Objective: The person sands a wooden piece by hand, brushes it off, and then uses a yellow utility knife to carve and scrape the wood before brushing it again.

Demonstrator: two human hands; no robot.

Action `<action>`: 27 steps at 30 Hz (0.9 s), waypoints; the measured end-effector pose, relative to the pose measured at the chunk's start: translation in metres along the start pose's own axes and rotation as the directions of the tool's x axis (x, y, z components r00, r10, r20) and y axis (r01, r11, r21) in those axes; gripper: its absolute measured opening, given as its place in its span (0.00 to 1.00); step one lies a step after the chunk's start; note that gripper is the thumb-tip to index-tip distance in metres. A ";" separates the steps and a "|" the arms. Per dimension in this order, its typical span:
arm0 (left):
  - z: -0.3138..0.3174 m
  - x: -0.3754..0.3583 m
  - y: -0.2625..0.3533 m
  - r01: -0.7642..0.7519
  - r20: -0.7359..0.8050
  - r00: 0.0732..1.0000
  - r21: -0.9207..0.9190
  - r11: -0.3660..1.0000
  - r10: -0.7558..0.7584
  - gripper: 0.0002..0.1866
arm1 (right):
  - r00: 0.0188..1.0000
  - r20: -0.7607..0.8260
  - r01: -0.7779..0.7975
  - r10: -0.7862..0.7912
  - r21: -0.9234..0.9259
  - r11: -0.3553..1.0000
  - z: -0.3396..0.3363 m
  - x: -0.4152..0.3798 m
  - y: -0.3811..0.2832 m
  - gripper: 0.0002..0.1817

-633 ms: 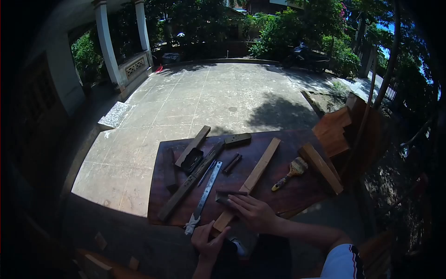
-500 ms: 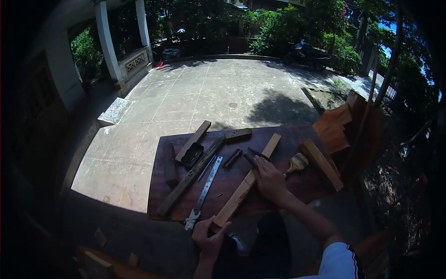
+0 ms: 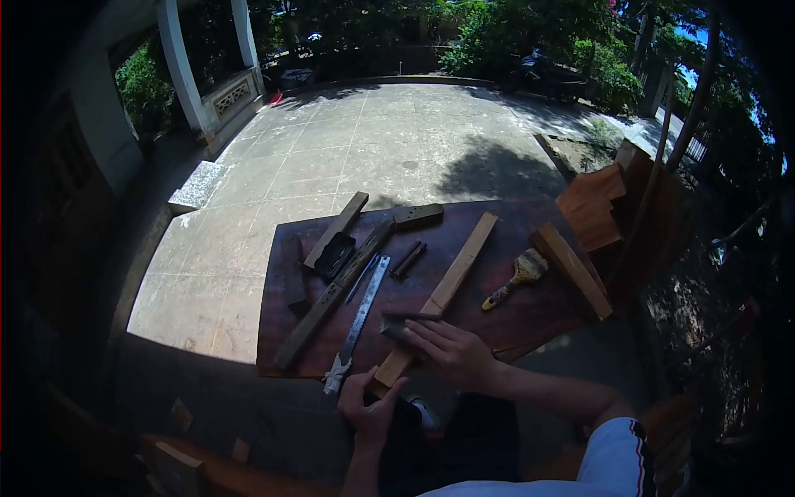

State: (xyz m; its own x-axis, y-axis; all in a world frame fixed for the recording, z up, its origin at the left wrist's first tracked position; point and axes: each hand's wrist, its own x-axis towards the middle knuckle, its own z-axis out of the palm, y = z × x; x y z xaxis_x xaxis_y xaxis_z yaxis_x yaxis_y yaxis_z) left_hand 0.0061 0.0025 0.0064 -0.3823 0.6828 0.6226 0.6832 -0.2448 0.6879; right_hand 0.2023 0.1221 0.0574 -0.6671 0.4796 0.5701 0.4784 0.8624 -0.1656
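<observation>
A light wooden strip (image 3: 462,272) lies slantwise across the dark tabletop, its near end jutting past the edge. My left hand (image 3: 367,406) grips that near end, thumb on one side and fingers on the other. Bent over the strip's lower part is a dark piece of sandpaper (image 3: 399,324). My right hand (image 3: 447,352) presses on it with fingers laid together, covering part of it and of the wood. To the left lies a metal saw blade (image 3: 365,306) with a white wrapped handle. A paintbrush (image 3: 528,269) with a yellow-tipped handle rests to the right.
On the dark wooden table (image 3: 513,319) are a long dark wooden bar (image 3: 319,323), a black case (image 3: 334,255), a blue pen (image 3: 361,278), small dark rods (image 3: 409,260) and a thick wooden block (image 3: 571,269). An orange-brown wooden panel (image 3: 590,207) stands at the right. Beyond lies a sunlit paved yard (image 3: 364,149).
My right hand has slid the sandpaper down the strip toward my left hand, baring the upper part and the brush handle. My left hand keeps its grip. The view has tilted slightly.
</observation>
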 end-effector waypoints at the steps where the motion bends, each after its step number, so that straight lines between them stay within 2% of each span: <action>1: 0.000 0.000 -0.001 0.001 0.001 1.000 0.001 1.000 -0.001 0.28 | 0.998 -0.027 -0.066 0.065 -0.045 0.997 0.002 0.007 0.032 0.23; 2: 0.000 0.001 -0.001 0.003 -0.001 1.000 0.002 1.000 -0.003 0.28 | 0.990 -0.057 -0.130 0.126 -0.089 0.987 0.002 0.013 0.063 0.23; 3: 0.001 0.000 -0.001 0.007 -0.004 1.000 0.000 1.000 -0.007 0.28 | 0.943 -0.114 -0.323 0.312 -0.098 0.941 -0.003 0.019 0.090 0.24; 4: 0.001 -0.003 -0.002 -0.002 -0.007 1.000 -0.002 1.000 0.002 0.28 | 0.928 -0.143 -0.362 0.344 -0.135 0.922 0.008 0.016 0.112 0.25; 6: 0.004 0.000 -0.005 -0.033 -0.026 0.999 -0.009 0.999 0.033 0.28 | 0.975 -0.067 -0.222 0.212 -0.215 0.951 0.000 0.017 0.057 0.25; 8: 0.005 0.000 -0.006 -0.032 -0.025 0.999 -0.017 0.999 0.032 0.28 | 0.999 0.042 0.019 -0.017 -0.046 0.999 -0.004 0.002 -0.001 0.25; 10: 0.003 0.000 -0.007 -0.028 -0.018 0.999 -0.019 0.999 0.028 0.28 | 1.000 0.021 0.013 -0.012 -0.047 0.999 -0.003 0.006 0.027 0.25; 12: 0.003 0.000 -0.006 -0.017 -0.011 1.000 -0.027 0.999 0.017 0.28 | 0.953 -0.052 -0.302 0.298 -0.104 0.948 -0.004 0.019 0.109 0.25; 15: 0.003 -0.002 -0.007 -0.011 -0.009 1.000 -0.010 1.000 0.011 0.28 | 0.807 -0.024 -0.590 0.589 -0.072 0.805 -0.011 0.030 0.120 0.25; 16: 0.003 -0.002 -0.008 -0.020 -0.014 1.000 -0.017 1.000 0.020 0.28 | 0.906 -0.031 -0.422 0.421 -0.098 0.901 -0.001 0.021 0.105 0.25; 18: 0.003 -0.002 -0.010 -0.037 -0.015 0.999 -0.027 0.999 0.036 0.28 | 0.986 0.033 -0.156 0.163 -0.155 0.975 0.001 0.010 0.075 0.25; 19: 0.005 0.001 -0.010 -0.030 -0.016 0.999 -0.030 0.999 0.030 0.29 | 0.983 0.061 -0.167 0.173 -0.094 0.982 -0.004 0.012 0.087 0.26; 20: 0.006 0.001 -0.009 -0.019 -0.014 1.000 -0.031 0.999 0.019 0.29 | 0.961 0.024 -0.272 0.275 -0.088 0.958 -0.007 0.018 0.116 0.26; 21: 0.003 -0.003 -0.008 -0.005 -0.003 1.000 -0.030 1.000 0.005 0.29 | 0.875 0.037 -0.480 0.483 -0.066 0.875 -0.019 0.032 0.149 0.27; 22: 0.001 -0.005 -0.009 0.000 0.003 1.000 -0.026 1.000 0.000 0.29 | 0.745 0.052 -0.663 0.665 -0.047 0.747 -0.025 0.040 0.170 0.28; 25: 0.005 -0.003 -0.010 -0.005 -0.005 1.000 -0.029 1.000 0.005 0.29 | 0.816 -0.094 -0.574 0.571 -0.255 0.778 0.002 0.032 0.174 0.28; 27: 0.007 -0.005 -0.012 -0.005 -0.013 1.000 -0.045 0.999 0.005 0.29 | 0.937 -0.033 -0.346 0.347 -0.207 0.915 0.011 0.019 0.134 0.26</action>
State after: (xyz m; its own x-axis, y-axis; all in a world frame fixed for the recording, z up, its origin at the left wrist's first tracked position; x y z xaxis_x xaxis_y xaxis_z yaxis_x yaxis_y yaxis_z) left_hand 0.0038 0.0070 -0.0073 -0.3875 0.6723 0.6308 0.6567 -0.2789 0.7007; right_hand 0.2474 0.2486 0.0378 -0.4404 0.7430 0.5040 0.7869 0.5897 -0.1817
